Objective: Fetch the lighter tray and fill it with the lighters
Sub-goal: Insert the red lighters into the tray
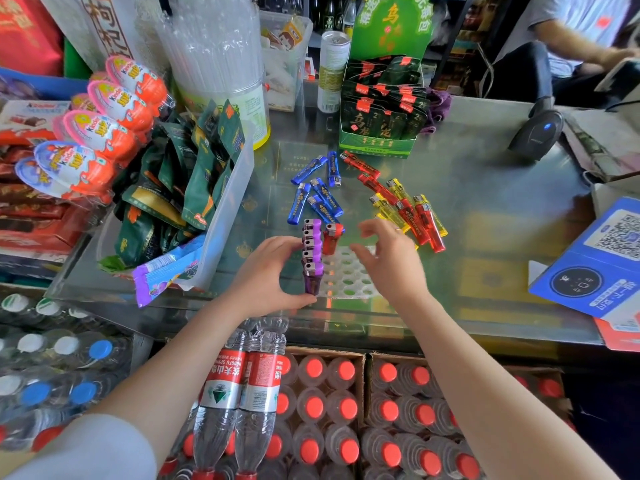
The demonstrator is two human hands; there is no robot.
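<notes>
A white lighter tray [348,275] with round holes lies on the glass counter near its front edge. Several purple lighters [312,256] stand upright in its left column, and one red lighter [331,238] stands at the far end beside them. My left hand [268,271] curls round the tray's left side, thumb at the front corner, fingers by the purple lighters. My right hand [389,261] hovers over the tray's right part with fingers spread and nothing in it. Loose blue lighters [317,194] lie beyond the tray, with red lighters [408,211] and yellow lighters [398,199] to the right.
A clear bin of green snack packs [194,188] stands left of the tray. A green display box [379,109] and a can [332,69] stand at the back, a barcode scanner [535,133] at the right. A blue QR card [595,261] lies at the right edge. A person sits at the back right.
</notes>
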